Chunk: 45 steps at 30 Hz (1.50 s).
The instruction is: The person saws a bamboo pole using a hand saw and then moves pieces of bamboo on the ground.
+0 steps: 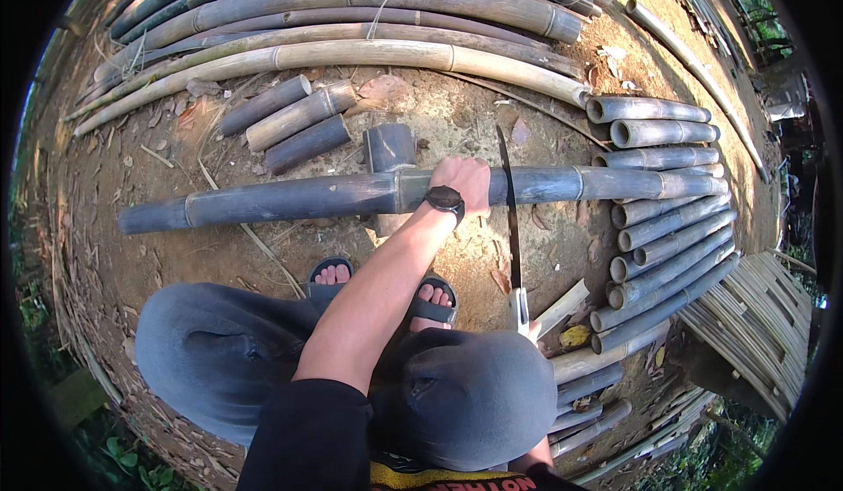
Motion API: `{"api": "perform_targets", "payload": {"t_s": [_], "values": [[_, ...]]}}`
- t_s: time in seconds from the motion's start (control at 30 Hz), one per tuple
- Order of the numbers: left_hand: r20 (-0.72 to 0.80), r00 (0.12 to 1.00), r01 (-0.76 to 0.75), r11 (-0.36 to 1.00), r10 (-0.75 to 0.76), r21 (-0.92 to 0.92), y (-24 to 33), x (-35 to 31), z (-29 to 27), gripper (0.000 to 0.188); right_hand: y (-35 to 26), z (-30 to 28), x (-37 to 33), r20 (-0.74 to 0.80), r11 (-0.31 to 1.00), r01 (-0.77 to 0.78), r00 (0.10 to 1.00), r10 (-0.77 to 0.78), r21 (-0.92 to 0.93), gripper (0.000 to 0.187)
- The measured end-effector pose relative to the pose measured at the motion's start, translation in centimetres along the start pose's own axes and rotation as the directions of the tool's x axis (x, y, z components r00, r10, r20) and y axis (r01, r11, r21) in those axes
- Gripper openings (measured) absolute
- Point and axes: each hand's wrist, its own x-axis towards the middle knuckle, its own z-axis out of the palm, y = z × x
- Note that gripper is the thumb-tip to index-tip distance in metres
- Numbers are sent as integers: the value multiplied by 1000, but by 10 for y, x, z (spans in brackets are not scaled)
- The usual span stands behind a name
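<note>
Bracing the dark bamboo pole [299, 199] across a short bamboo block [389, 148], left hand [463, 182] clasps it, right hand [533, 332] grips the saw [513, 227] — blade crossing the pole, not severed yet (short lengths [674, 273] lined rightward, long poles [364, 54] uncut beyond).

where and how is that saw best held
The saw is probably best gripped by its pale handle, coming from the near side, by the right knee: the long, narrow blade extends forward across the bamboo pole, leaving the handle nearest. The right hand is at that end, partly hidden.
</note>
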Motion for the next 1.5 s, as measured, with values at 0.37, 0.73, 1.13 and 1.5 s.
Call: {"api": "perform_targets", "payload": {"t_s": [0.37,0.73,1.13,1.5], "values": [[51,997,-60,998,61,-20,15,11,-10,41,5,-4,9,87,991,-122,989,117,61,38],[82,996,-33,999,32,8,14,8,-11,43,5,-6,18,90,994,-101,991,98,31,35],[47,997,-53,999,53,-13,18,6,-17,48,12,10,47,106,992,-120,987,117,22,32],[123,992,-27,1000,26,4,13,7,-20,49,-3,-2,20,142,962,-265,957,254,70,36]]}}
